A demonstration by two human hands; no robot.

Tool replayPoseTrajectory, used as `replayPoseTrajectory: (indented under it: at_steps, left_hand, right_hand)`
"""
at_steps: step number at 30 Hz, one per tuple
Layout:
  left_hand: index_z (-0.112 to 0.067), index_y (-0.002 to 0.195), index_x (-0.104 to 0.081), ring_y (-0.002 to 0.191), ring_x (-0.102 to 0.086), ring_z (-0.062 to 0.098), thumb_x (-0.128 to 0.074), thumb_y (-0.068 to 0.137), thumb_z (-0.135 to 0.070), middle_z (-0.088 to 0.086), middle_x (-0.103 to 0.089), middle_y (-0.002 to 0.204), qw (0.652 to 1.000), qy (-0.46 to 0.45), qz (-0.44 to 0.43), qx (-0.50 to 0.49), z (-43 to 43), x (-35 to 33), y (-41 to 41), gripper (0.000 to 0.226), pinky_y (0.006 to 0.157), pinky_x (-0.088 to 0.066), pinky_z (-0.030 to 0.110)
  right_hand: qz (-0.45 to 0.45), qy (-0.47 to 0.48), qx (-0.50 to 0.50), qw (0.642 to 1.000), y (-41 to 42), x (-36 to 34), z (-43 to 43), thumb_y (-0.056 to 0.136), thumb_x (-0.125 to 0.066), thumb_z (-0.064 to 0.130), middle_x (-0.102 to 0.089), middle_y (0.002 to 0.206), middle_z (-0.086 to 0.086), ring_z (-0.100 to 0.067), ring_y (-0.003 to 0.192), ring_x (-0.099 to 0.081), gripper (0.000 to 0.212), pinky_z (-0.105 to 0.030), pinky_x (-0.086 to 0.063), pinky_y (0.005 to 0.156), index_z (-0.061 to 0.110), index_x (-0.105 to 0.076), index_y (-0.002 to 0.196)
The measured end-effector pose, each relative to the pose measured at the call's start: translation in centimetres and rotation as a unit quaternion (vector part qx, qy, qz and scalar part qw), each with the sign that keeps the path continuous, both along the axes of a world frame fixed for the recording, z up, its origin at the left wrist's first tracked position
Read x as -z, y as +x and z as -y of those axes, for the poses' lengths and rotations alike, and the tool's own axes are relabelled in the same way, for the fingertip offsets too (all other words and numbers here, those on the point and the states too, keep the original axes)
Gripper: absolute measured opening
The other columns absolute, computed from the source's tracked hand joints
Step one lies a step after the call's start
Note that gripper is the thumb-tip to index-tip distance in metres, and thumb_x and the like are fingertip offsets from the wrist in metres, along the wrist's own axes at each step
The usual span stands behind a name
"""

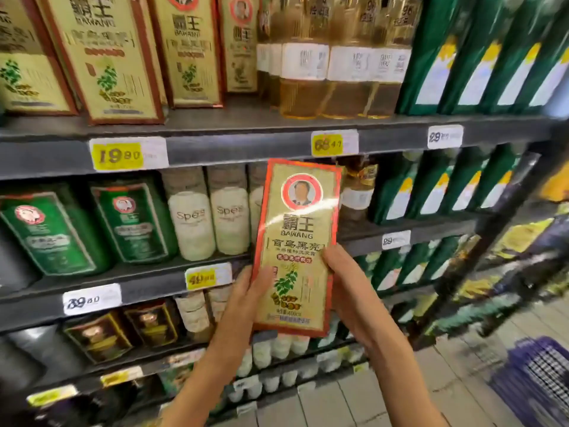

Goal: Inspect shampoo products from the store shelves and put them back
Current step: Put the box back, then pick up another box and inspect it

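Gold shampoo box [297, 241] stands nearly upright, top uppermost, label readable head-on.

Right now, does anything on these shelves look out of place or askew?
One gold Bawang box on the top shelf stands further forward than its neighbours, its base at the shelf's front edge, and looks tilted, though the wide lens may exaggerate that. Nothing else stands out.

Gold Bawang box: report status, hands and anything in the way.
Left hand and right hand grip gold Bawang box, upright, label facing camera. Off shelf, not yet returned. Nothing blocking.
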State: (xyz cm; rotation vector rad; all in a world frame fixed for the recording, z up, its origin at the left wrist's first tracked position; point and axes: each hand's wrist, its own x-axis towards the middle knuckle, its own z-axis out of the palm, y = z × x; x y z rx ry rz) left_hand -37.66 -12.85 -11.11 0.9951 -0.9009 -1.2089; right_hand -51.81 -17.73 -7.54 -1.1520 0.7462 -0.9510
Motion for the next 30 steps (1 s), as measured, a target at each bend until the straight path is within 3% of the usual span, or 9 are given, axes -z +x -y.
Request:
replayPoseTrajectory:
  at_steps: [7,9,12,14,16,21,24,26,30]
  left_hand:
    - [-0.029,0.108,-0.058,0.091,-0.068,0.005,-0.05,0.079,-0.045,-0.012,-0.072,0.101,0.996,0.055,0.063,0.023,-2.4,3.1,-2.9,0.034,0.069,-0.052,0.015]
    - [-0.029,0.112,-0.051,0.095,-0.06,0.001,-0.049,0.088,-0.041,-0.01,-0.061,0.115,0.974,0.078,0.197,-0.083,-2.7,3.8,-3.5,0.027,0.076,-0.046,0.016]
    - [-0.031,0.137,-0.031,0.112,-0.037,-0.003,-0.04,0.084,-0.055,-0.015,-0.029,0.127,0.919,0.027,0.372,-0.127,-3.9,4.0,-5.7,0.059,0.088,-0.034,0.009]
    - [-0.032,0.145,-0.019,0.12,-0.031,-0.005,-0.038,0.069,-0.069,-0.019,-0.023,0.133,0.936,0.02,0.344,-0.076,-4.2,4.3,-6.8,0.087,0.086,-0.026,-0.007]
    - [-0.027,0.143,-0.026,0.117,-0.042,0.001,-0.051,0.062,-0.068,-0.009,-0.033,0.133,0.95,0.049,0.301,-0.061,-3.6,4.5,-7.0,0.095,0.083,-0.034,-0.002]
    - [-0.023,0.101,-0.062,0.078,-0.067,0.001,-0.079,0.069,-0.019,-0.008,-0.071,0.084,0.976,0.052,0.174,-0.117,-2.4,5.8,-7.0,0.036,0.061,-0.049,0.01]
    - [-0.022,0.104,-0.065,0.085,-0.069,0.006,-0.073,0.076,-0.015,-0.013,-0.074,0.087,0.993,0.055,0.079,-0.069,-2.1,5.4,-5.7,0.03,0.066,-0.054,0.017]
    - [-0.025,0.111,-0.066,0.094,-0.066,0.026,-0.065,0.074,-0.029,-0.01,-0.072,0.1,0.998,0.059,0.016,0.018,-2.3,5.1,-4.8,0.037,0.082,-0.052,0.041]
    - [-0.038,0.102,-0.071,0.092,-0.064,0.028,-0.069,0.062,-0.047,-0.005,-0.071,0.108,0.984,0.06,-0.086,0.145,-3.2,5.1,-4.4,0.041,0.083,-0.036,0.039]
  right_hand:
    - [0.096,0.049,0.04,0.993,-2.7,5.4,-2.3,0.081,-0.058,0.024,-0.065,0.119,-0.018,-0.033,0.11,-0.062,0.049,-0.045,-0.051,0.093,0.002,-0.054,0.124]
    - [0.085,0.044,0.087,0.992,-2.8,6.0,-2.5,0.08,-0.069,0.02,-0.07,0.11,-0.013,-0.026,0.101,-0.068,0.04,-0.033,-0.057,0.079,0.004,-0.057,0.114]
    - [0.025,0.033,0.147,0.988,-2.6,5.7,-2.4,0.079,-0.071,0.013,-0.073,0.1,-0.008,-0.02,0.092,-0.07,0.035,-0.029,-0.058,0.073,0.007,-0.053,0.109]
    - [-0.033,0.024,0.157,0.987,-2.4,5.4,-2.6,0.081,-0.07,0.012,-0.07,0.104,-0.01,-0.02,0.093,-0.069,0.037,-0.033,-0.058,0.079,0.008,-0.051,0.113]
    - [-0.055,0.012,0.135,0.989,-2.3,5.1,-2.9,0.083,-0.068,0.018,-0.067,0.108,-0.008,-0.017,0.098,-0.067,0.038,-0.032,-0.056,0.083,0.01,-0.052,0.117]
    - [-0.024,0.002,0.037,0.999,-3.1,4.6,-2.7,0.089,-0.055,0.033,-0.071,0.106,0.004,-0.007,0.104,-0.064,0.03,-0.025,-0.053,0.083,0.014,-0.066,0.108]
    - [-0.059,-0.002,0.131,0.99,-4.9,5.5,-1.5,0.084,-0.053,0.046,-0.067,0.108,0.012,-0.007,0.112,-0.058,0.028,-0.022,-0.046,0.087,0.026,-0.065,0.102]
    - [-0.131,-0.003,0.155,0.979,-5.9,6.4,-0.9,0.086,-0.051,0.054,-0.058,0.123,0.016,-0.003,0.12,-0.051,0.032,-0.019,-0.038,0.092,0.034,-0.058,0.109]
    - [0.073,0.117,-0.046,0.989,-5.5,7.7,-1.3,0.087,-0.048,0.055,-0.062,0.128,-0.005,-0.021,0.12,-0.057,0.05,-0.036,-0.049,0.096,0.023,-0.065,0.122]
